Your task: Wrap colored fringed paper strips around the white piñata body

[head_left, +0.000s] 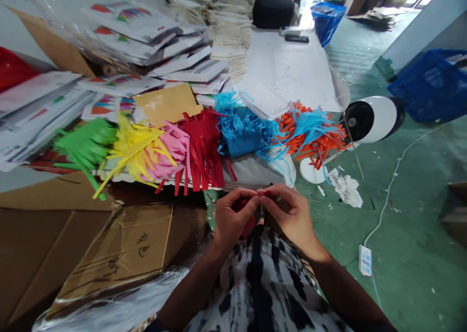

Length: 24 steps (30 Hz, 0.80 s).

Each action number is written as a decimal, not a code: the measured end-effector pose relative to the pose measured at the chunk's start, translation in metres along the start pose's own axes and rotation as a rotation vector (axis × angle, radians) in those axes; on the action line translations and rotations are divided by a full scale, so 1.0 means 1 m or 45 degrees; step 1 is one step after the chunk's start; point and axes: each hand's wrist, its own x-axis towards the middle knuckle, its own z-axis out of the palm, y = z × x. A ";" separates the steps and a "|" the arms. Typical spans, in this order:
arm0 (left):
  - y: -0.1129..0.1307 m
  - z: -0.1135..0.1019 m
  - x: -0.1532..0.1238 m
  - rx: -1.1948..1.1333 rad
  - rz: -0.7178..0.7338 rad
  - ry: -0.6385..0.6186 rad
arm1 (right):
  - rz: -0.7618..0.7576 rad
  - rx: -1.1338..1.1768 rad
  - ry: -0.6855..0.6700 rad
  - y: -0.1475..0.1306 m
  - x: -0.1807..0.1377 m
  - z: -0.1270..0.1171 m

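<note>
Close to my body, below the table's front edge, my left hand [232, 218] and my right hand [292, 218] meet fingertip to fingertip. Both are closed, pinching red paper [248, 227] between thumbs and forefingers; some of it hangs below my left hand, and my fingers hide most of it. Just beyond lie bundles of fringed paper: green [87, 140], yellow [136, 140], pink [170, 149], red [202, 147], blue [242, 130] and orange [317, 135]. Loose light-blue strips [310, 123] rest on the orange bundle.
Stacks of printed white packets [146, 35] fill the table's left side. A white sheet [288, 64] covers its right part. An open cardboard box [138, 244] stands at left. To the right are a fan [372, 119], a power strip [365, 260], its cord and a blue crate [430, 86].
</note>
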 end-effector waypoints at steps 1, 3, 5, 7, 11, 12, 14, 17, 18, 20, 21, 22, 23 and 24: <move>-0.001 0.000 0.001 0.021 -0.005 -0.018 | 0.028 0.025 0.011 0.002 0.000 -0.001; -0.002 0.000 0.002 0.069 -0.004 -0.085 | 0.072 0.072 0.060 0.006 0.000 -0.005; -0.003 0.001 0.004 0.100 0.008 -0.180 | 0.067 0.070 0.091 0.008 0.001 -0.008; -0.004 0.003 0.006 0.132 0.036 -0.288 | 0.022 0.001 0.055 0.008 0.002 -0.011; -0.008 0.004 0.007 0.262 0.031 -0.416 | -0.011 -0.077 0.081 0.006 0.003 -0.018; -0.010 0.005 0.006 0.270 0.013 -0.436 | -0.009 -0.077 0.130 0.004 0.003 -0.021; -0.012 0.006 0.006 0.240 -0.014 -0.465 | 0.007 -0.053 0.214 0.002 0.003 -0.025; -0.012 0.011 0.009 0.172 -0.027 -0.451 | 0.012 0.048 0.083 0.001 0.008 -0.028; -0.012 0.013 0.011 0.161 -0.035 -0.447 | -0.001 0.077 -0.004 0.001 0.011 -0.029; -0.012 0.017 0.017 0.170 -0.045 -0.464 | 0.000 0.120 -0.110 0.002 0.021 -0.034; -0.012 0.018 0.020 0.183 -0.047 -0.485 | 0.022 0.144 -0.103 0.003 0.029 -0.039; -0.013 0.019 0.022 0.196 -0.046 -0.512 | 0.050 0.166 -0.056 0.003 0.038 -0.045; -0.014 0.019 0.025 0.202 -0.044 -0.538 | 0.068 0.179 0.029 0.003 0.048 -0.053; -0.016 0.018 0.026 0.200 -0.044 -0.555 | 0.038 0.167 0.149 0.002 0.060 -0.061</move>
